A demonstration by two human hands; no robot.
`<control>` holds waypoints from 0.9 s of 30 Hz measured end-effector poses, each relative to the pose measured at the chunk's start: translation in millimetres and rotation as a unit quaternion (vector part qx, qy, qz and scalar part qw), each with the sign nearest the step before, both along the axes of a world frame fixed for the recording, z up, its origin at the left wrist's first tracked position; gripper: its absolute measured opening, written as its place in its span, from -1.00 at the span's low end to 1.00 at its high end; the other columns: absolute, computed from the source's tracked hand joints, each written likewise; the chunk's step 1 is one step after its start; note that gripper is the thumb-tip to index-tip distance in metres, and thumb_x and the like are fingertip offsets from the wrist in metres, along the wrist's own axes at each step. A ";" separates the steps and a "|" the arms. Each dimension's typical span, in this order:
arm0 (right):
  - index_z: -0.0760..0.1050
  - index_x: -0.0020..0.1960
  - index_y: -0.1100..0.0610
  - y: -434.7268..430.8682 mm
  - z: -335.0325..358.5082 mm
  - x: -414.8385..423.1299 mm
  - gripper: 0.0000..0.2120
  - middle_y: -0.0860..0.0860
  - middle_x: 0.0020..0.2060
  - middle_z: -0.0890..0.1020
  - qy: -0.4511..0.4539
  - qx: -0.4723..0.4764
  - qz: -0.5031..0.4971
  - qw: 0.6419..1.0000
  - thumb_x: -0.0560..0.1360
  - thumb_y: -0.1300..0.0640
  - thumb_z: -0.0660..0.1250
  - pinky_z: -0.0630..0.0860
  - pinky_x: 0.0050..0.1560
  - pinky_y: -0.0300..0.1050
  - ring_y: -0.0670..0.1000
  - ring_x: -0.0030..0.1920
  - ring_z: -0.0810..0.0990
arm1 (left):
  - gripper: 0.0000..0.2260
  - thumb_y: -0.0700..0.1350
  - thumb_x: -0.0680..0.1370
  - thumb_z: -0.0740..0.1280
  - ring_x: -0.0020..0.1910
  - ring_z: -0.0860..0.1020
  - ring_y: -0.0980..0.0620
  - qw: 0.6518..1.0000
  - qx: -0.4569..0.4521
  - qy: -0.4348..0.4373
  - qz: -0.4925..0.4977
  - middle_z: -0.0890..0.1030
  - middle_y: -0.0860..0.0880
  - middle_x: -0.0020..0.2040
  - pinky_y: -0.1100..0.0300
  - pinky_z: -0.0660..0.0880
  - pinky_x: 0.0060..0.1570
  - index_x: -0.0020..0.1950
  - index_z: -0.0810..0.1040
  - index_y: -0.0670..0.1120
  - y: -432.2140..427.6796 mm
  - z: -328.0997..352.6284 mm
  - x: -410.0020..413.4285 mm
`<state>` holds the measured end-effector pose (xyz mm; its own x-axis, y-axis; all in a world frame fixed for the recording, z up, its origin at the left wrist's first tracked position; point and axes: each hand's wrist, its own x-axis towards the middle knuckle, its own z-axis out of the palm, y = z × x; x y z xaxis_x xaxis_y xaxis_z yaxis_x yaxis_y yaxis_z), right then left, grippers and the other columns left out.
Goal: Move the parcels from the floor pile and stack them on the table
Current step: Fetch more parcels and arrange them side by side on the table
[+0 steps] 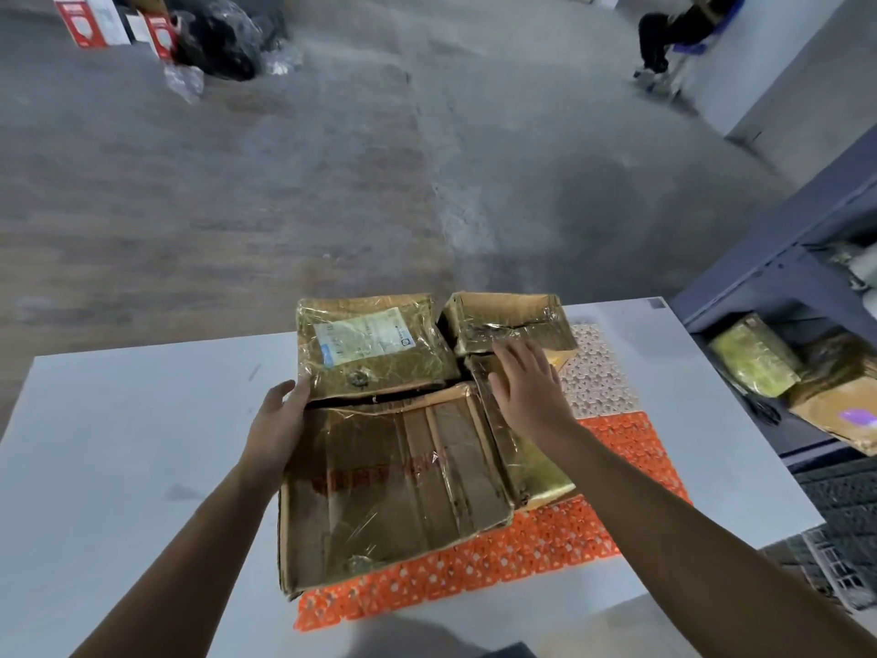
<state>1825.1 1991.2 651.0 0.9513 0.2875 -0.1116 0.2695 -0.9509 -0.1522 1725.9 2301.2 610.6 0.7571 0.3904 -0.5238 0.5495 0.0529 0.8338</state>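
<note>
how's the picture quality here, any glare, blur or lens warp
Head view: shiny tape on the labelled parcel and the large parcel throws glare, washing out the print; head view: the wide lens warps the edges of the table; head view: the boxes and seated person at the top are soft, while the left hand and right hand look sharper.

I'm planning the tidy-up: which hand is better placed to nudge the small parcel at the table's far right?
Right. The right hand is open, fingertips at the small parcel's near edge. The left hand is across the stack, against the large parcel's far-left corner.
</note>
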 end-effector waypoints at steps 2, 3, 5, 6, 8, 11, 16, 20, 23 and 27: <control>0.13 0.54 0.05 0.5 -1.2 0.2 -0.50 0.03 0.53 0.15 -0.007 -0.002 -0.001 1.000 0.64 -0.07 0.04 0.11 0.51 0.19 0.12 0.56 -0.03 | -0.45 0.32 0.54 0.17 0.11 0.57 -0.08 1.000 0.024 0.003 0.012 0.57 -0.07 0.19 -0.05 0.50 0.16 0.34 0.45 -0.05 -7.9 5.7 4.4; 0.13 0.54 0.05 1.2 -1.4 -0.4 -0.50 0.04 0.53 0.16 -0.011 -0.003 -0.002 1.000 0.65 -0.07 0.04 0.11 0.51 0.17 0.12 0.56 -0.03 | -0.49 0.25 0.57 0.15 0.10 0.55 -0.08 0.999 0.043 0.005 0.014 0.56 -0.07 0.19 0.00 0.49 0.13 0.34 0.45 -0.08 -11.7 6.3 6.8; 0.13 0.54 0.06 1.5 -1.6 -1.9 -0.51 0.05 0.53 0.17 -0.018 -0.005 0.001 1.000 0.65 -0.05 0.04 0.12 0.51 0.17 0.12 0.56 -0.01 | -0.53 0.17 0.60 0.12 0.10 0.52 -0.09 0.997 0.078 0.015 0.018 0.54 -0.07 0.15 0.05 0.45 0.05 0.34 0.44 -0.12 -17.0 7.4 8.8; 0.13 0.54 0.07 1.0 -1.4 -2.5 -0.51 0.05 0.53 0.17 -0.020 -0.007 0.004 1.000 0.65 -0.05 0.04 0.12 0.51 0.17 0.13 0.56 -0.01 | -0.54 0.16 0.61 0.11 0.10 0.52 -0.11 0.995 0.093 0.015 0.021 0.53 -0.08 0.13 0.04 0.45 0.05 0.34 0.43 -0.13 -18.8 10.1 8.0; 0.11 0.55 0.06 -1.2 0.1 -2.8 -0.50 0.05 0.54 0.15 -0.015 -0.009 0.009 1.000 0.66 -0.06 0.02 0.10 0.51 0.18 0.13 0.56 -0.03 | -0.51 0.19 0.60 0.10 0.12 0.52 -0.13 0.992 0.127 0.004 0.022 0.54 -0.10 0.15 -0.01 0.48 0.10 0.32 0.43 -0.15 -20.1 15.7 5.4; 0.03 0.58 0.03 -1.7 3.8 -1.8 -0.48 0.02 0.56 0.07 0.004 0.002 0.013 1.000 0.66 -0.08 -0.02 0.01 0.53 0.20 0.10 0.57 -0.09 | -0.46 0.23 0.52 0.09 0.10 0.54 -0.14 0.978 0.201 -0.013 0.046 0.57 -0.15 0.18 -0.09 0.50 0.12 0.23 0.50 -0.16 -18.6 20.7 -0.7; 0.02 0.58 0.05 -4.0 7.0 -9.9 -0.48 0.04 0.57 0.04 -0.011 0.030 0.050 0.998 0.66 -0.08 -0.03 -0.09 0.53 0.16 0.08 0.57 -0.10 | -0.64 -0.05 0.61 0.19 0.28 0.43 -0.23 0.948 0.308 -0.006 0.081 0.48 -0.25 0.29 -0.12 0.38 0.28 0.33 0.43 -0.21 -35.9 45.8 -28.1; 0.12 0.55 0.06 -3.4 16.4 -24.2 -0.51 0.04 0.54 0.13 -0.022 0.069 0.114 0.991 0.66 -0.07 -0.03 -0.01 0.53 0.19 0.08 0.56 -0.02 | -0.63 -0.02 0.62 0.20 0.30 0.40 -0.23 0.935 0.345 -0.008 0.085 0.44 -0.25 0.33 -0.13 0.36 0.27 0.34 0.41 -0.20 -67.1 57.2 -59.4; 0.20 0.52 0.09 -1.9 26.9 -40.4 -0.54 0.04 0.52 0.20 -0.037 0.116 0.185 0.975 0.66 -0.03 0.03 0.11 0.51 0.18 0.08 0.55 0.06 | -0.63 -0.02 0.62 0.21 0.31 0.37 -0.22 0.928 0.352 -0.012 0.123 0.44 -0.26 0.31 -0.07 0.31 0.28 0.34 0.42 -0.21 -96.2 66.2 -88.2; 0.20 0.53 0.12 12.2 39.2 -73.4 -0.54 0.04 0.52 0.21 -0.021 0.173 0.271 0.947 0.67 0.02 0.06 0.14 0.52 0.09 0.05 0.54 0.10 | -0.66 -0.09 0.60 0.22 0.33 0.37 -0.16 0.916 0.351 -0.011 0.192 0.43 -0.23 0.32 0.02 0.29 0.30 0.35 0.41 -0.20 -134.4 78.2 -138.8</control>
